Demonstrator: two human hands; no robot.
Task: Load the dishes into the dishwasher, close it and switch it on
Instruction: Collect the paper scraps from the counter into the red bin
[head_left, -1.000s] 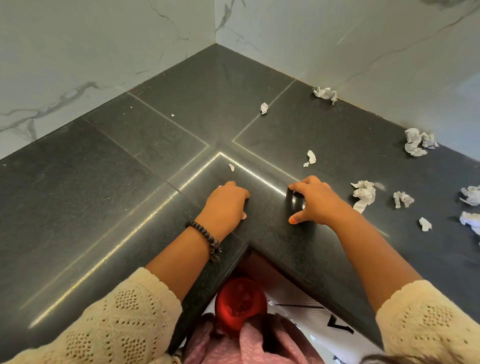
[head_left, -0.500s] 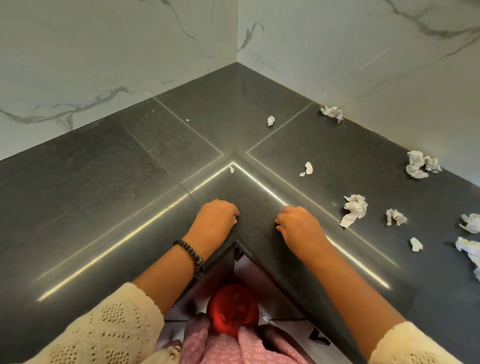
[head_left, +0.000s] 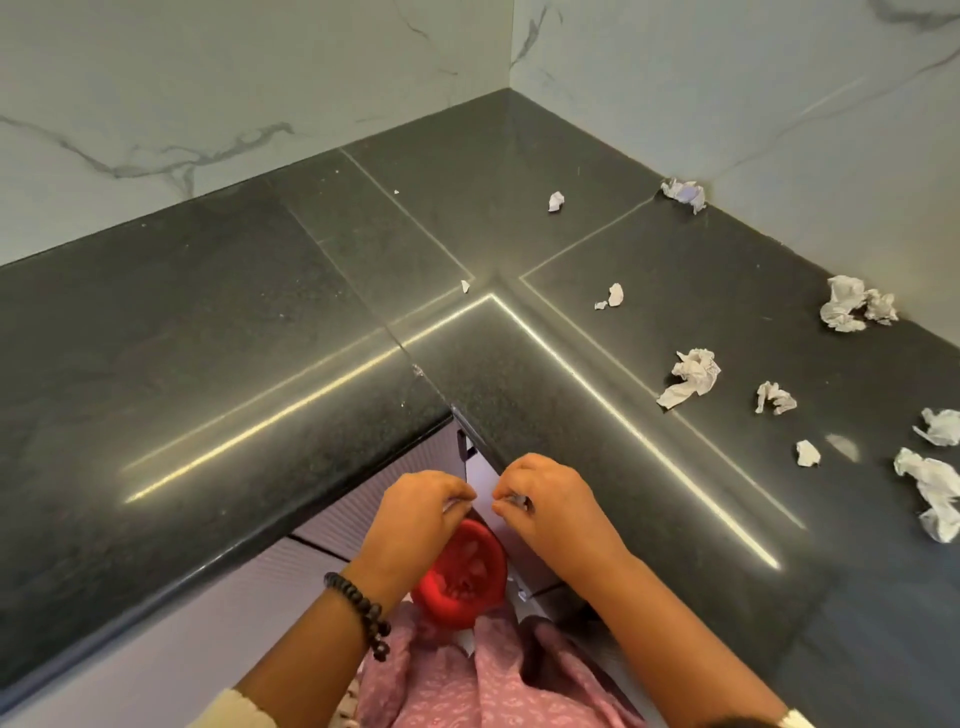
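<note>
both hands off the counter's inner corner, close together, not touching. left hand (head_left: 415, 512) fingers curled tight, tips pinched on a small pale scrap, hard to identify. right hand (head_left: 550, 501) likewise curled, pinching something small and pale. dark stone counter (head_left: 208, 364) strewn with crumpled paper bits (head_left: 693, 374). red round object (head_left: 465, 577) below hands. dishwasher, dishes: cannot tell where.

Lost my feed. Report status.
Both hands, left hand and right hand, curled shut at counter corner. No dishes, no dishwasher seen. Crumpled paper scraps litter counter.
</note>
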